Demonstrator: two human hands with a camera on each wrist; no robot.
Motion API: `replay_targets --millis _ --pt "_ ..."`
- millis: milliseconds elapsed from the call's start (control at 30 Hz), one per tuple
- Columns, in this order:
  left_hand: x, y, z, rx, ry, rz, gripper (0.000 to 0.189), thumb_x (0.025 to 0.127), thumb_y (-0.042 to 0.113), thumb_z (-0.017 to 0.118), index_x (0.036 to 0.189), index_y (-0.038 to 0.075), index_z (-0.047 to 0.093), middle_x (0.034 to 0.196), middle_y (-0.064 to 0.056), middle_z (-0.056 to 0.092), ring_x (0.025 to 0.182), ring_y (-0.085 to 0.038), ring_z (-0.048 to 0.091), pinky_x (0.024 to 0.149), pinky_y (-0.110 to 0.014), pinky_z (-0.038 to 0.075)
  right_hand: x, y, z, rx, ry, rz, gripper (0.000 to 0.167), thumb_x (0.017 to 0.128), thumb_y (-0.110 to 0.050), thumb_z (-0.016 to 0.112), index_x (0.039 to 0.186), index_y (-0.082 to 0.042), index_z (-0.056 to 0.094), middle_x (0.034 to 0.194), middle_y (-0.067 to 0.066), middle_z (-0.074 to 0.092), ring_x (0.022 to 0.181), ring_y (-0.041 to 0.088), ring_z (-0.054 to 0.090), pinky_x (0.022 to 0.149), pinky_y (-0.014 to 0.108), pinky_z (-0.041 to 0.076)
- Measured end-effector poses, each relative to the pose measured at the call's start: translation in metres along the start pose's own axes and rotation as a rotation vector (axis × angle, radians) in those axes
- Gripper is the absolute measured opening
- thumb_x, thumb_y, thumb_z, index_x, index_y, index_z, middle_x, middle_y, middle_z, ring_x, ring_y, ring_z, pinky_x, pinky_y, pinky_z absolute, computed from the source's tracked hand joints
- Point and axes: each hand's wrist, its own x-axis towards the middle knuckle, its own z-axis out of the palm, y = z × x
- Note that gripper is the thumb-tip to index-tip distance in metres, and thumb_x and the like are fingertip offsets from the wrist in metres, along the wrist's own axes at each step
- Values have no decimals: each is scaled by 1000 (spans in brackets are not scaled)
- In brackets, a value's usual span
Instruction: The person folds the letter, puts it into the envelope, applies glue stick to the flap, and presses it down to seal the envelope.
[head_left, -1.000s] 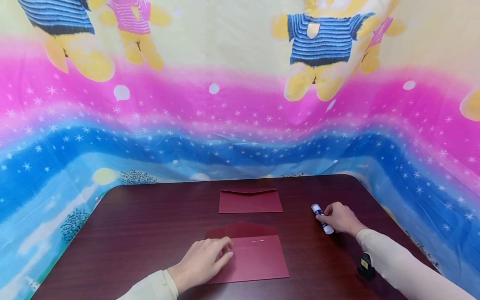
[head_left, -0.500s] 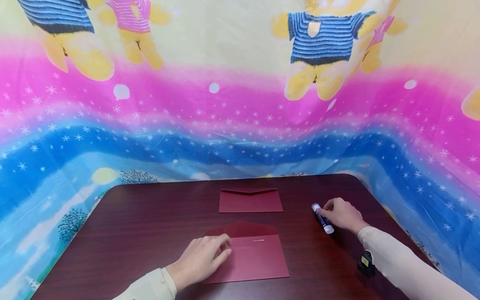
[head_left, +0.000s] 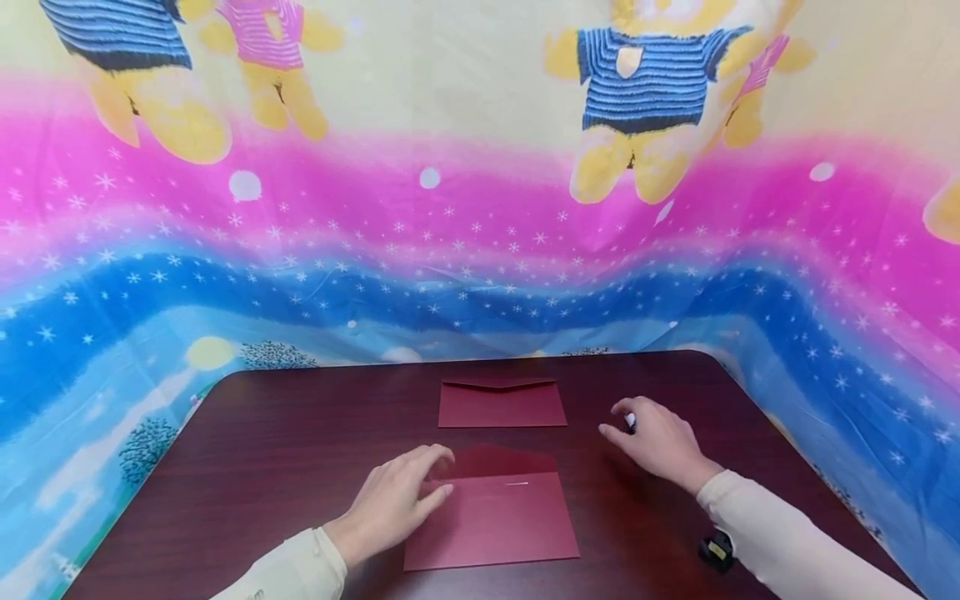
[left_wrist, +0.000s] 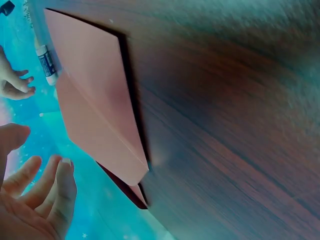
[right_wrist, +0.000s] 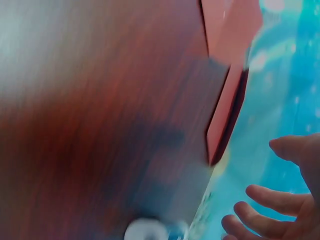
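Note:
A dark red envelope [head_left: 495,521] lies with its flap raised away on the near part of the table, seen also in the left wrist view as the nearer envelope [left_wrist: 95,65]. My left hand [head_left: 397,504] hovers at its left edge, fingers parted, and holds nothing. To the right, my right hand [head_left: 660,442] has let go of a glue stick [head_left: 630,422], which the hand mostly hides in the head view. The left wrist view shows that glue stick [left_wrist: 46,65] lying apart from the fingers. Spread fingers of the right hand [right_wrist: 280,200] appear in its own wrist view.
A second dark red envelope [head_left: 502,408], its flap slightly lifted, lies farther back on the dark wooden table [head_left: 337,425]. A patterned cloth [head_left: 480,208] with bears and snowflakes hangs behind and around the table.
My right hand has released the glue stick and moved left over it, fingers opening. The left hand has shifted slightly left and lifted off the envelope.

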Motion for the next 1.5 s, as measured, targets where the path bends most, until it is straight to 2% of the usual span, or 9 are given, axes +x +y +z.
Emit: replay_targets --millis 167,367,567,733,900,1033,1200,1367,1500 --pt "5 -5 0 55 29 -5 53 81 25 85 128 19 60 121 0 68 109 -18 65 82 -39 57 -10 -24 18 -14 -4 -91 46 88 -39 76 122 -10 69 120 11 71 107 29 69 82 53 57" --pt "10 -9 2 30 -91 -79 86 76 22 89 149 14 44 146 -18 52 137 -36 49 108 -57 44 -24 -50 41 25 -96 -208 66 83 -39 82 138 -11 59 131 9 65 119 31 63 98 54 50" --pt "9 -12 9 5 -224 -92 100 76 20 89 157 11 32 153 -21 45 143 -40 42 113 -61 39 -27 -68 52 110 -222 -323 83 80 -36 85 150 -14 46 146 13 54 134 35 51 106 62 43" --pt "9 -11 15 35 -251 -43 104 75 19 90 158 11 28 148 -18 50 138 -37 49 112 -57 41 -26 -74 57 132 -300 -380 92 79 -33 87 156 -19 37 149 9 50 138 32 47 110 63 38" --pt "9 -7 18 99 -219 25 98 75 21 91 156 17 35 127 -9 58 115 -27 58 103 -49 47 -26 -75 60 100 -272 -419 93 77 -28 89 155 -22 39 134 4 55 124 24 52 105 56 42" --pt "7 -5 19 160 -229 75 82 78 22 88 149 20 47 121 -5 58 103 -20 57 91 -41 51 -27 -76 61 57 -284 -450 77 80 -28 86 148 -21 49 124 1 55 113 18 53 97 46 48" --pt "4 -1 23 250 -253 117 62 84 22 83 141 20 58 135 -6 59 119 -24 60 94 -43 52 -29 -79 61 32 -343 -512 59 86 -25 80 139 -14 57 136 2 55 124 19 56 102 42 51" --pt "-2 2 26 348 -289 192 48 92 18 73 139 20 62 143 -6 58 131 -24 55 95 -42 53 -35 -83 62 9 -437 -564 59 93 -23 71 148 -14 51 155 4 49 143 25 47 113 47 45" --pt "-6 3 29 413 -308 245 42 98 15 64 140 20 62 143 -6 58 132 -24 53 96 -41 53 -41 -87 64 -21 -486 -577 54 96 -25 66 148 -18 52 156 3 49 147 28 44 113 50 44"
